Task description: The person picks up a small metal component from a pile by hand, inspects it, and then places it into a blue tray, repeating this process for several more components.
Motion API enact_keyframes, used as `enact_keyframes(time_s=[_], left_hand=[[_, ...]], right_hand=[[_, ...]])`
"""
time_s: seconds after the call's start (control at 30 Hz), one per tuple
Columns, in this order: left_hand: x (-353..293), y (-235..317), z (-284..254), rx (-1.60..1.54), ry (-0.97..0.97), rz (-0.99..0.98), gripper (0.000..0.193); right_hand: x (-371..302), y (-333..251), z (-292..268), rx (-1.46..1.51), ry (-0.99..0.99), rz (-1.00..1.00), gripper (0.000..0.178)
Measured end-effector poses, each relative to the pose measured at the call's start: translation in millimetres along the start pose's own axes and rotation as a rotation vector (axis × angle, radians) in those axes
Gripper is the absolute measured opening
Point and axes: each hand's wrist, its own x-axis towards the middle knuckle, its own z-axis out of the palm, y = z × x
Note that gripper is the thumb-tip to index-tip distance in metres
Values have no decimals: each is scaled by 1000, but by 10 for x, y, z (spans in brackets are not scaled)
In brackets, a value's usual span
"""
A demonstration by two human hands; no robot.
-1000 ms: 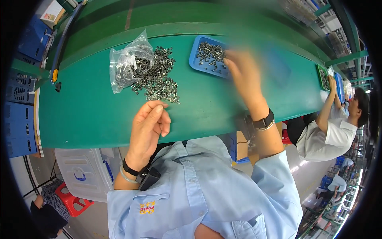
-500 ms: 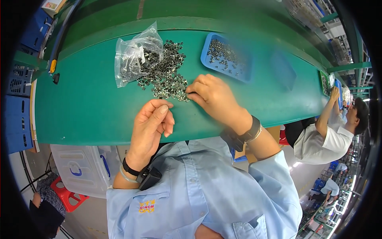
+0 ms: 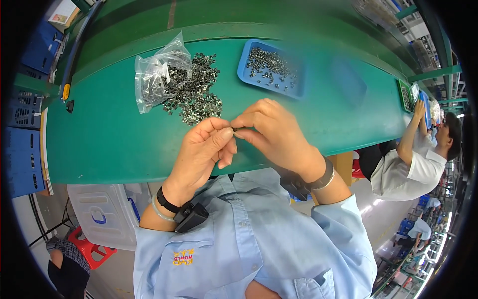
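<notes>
Thumb and forefinger of my left hand (image 3: 203, 148) are pinched together and meet the fingertips of my right hand (image 3: 277, 132) just in front of the pile. Between the two pinches a small dark metal part (image 3: 235, 129) shows; the fingers cover most of it. A heap of small black and silver metal parts (image 3: 201, 84) lies beyond my left hand on the green tabletop (image 3: 109, 149). Against the heap's left side rests a clear plastic bag (image 3: 148, 82), with more such parts in it or under it.
Beyond my right hand is a blue tray (image 3: 242, 70) with many small metal parts (image 3: 269, 62). The tray's right side is blurred. Blue crates (image 3: 22, 154) stand at the far left, a lidded clear box (image 3: 99, 209) below the table edge. A person (image 3: 413, 164) works at the right.
My right hand has come away from the heap's edge to my left fingertips, bringing a small part. My left hand has moved slightly right to meet it. The view has shifted a little.
</notes>
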Motion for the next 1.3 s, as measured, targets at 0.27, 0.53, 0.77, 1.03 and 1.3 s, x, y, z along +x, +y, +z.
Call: enact_keyframes(time_s=[0.27, 0.53, 0.77, 1.03, 1.3], left_hand=[[-59, -32, 117, -72, 12, -23, 16], [-94, -15, 175, 12, 45, 7, 17], [-95, -41, 163, -1, 38, 23, 16], [-55, -137, 144, -92, -18, 43, 16], [-28, -78, 178, 15, 13, 28, 17]], right_hand=[[-160, -5, 47, 25, 141, -14, 20], [-204, -13, 54, 19, 136, -29, 21], [-196, -90, 65, 34, 142, 35, 18], [-253, -93, 116, 156, 182, 81, 19], [-265, -64, 87, 64, 173, 78, 18]])
